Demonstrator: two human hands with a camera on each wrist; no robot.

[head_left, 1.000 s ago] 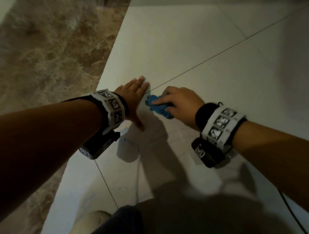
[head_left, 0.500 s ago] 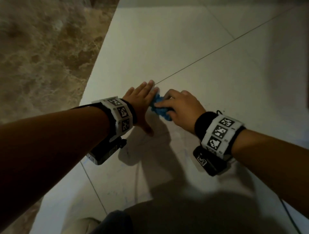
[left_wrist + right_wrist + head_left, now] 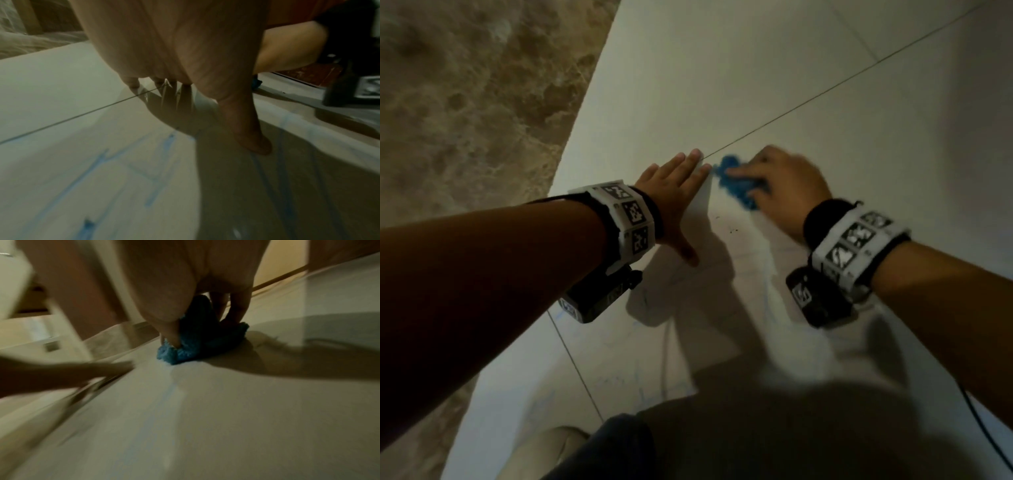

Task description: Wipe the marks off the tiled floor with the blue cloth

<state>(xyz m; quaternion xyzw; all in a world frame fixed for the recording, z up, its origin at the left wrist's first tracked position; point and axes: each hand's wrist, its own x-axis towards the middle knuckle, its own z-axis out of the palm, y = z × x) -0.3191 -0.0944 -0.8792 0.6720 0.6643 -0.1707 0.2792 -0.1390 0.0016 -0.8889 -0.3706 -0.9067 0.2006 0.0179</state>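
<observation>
A bunched blue cloth [image 3: 736, 181] lies on the pale tiled floor [image 3: 739, 85], and my right hand [image 3: 780, 186] grips it and presses it down; the right wrist view shows fingers and thumb curled into the cloth [image 3: 197, 344]. Just left of it my left hand [image 3: 674, 192] rests flat on the tile with straight fingers, its fingertips close to the cloth. Faint blue marks [image 3: 647, 387] streak the floor nearer to me, and they show clearly as blue strokes [image 3: 160, 162] in the left wrist view. A few dark specks [image 3: 732, 230] sit below the cloth.
A brown marbled surface [image 3: 465, 96] borders the pale tiles on the left. Grout lines [image 3: 825, 92] cross the floor. My knee [image 3: 619, 445] and a pale shoe [image 3: 544, 448] sit at the bottom edge. A thin black cable [image 3: 976, 411] trails at the lower right.
My right hand with the cloth has slid left toward my left hand and then back right and slightly away. The left hand stays flat on the tile.
</observation>
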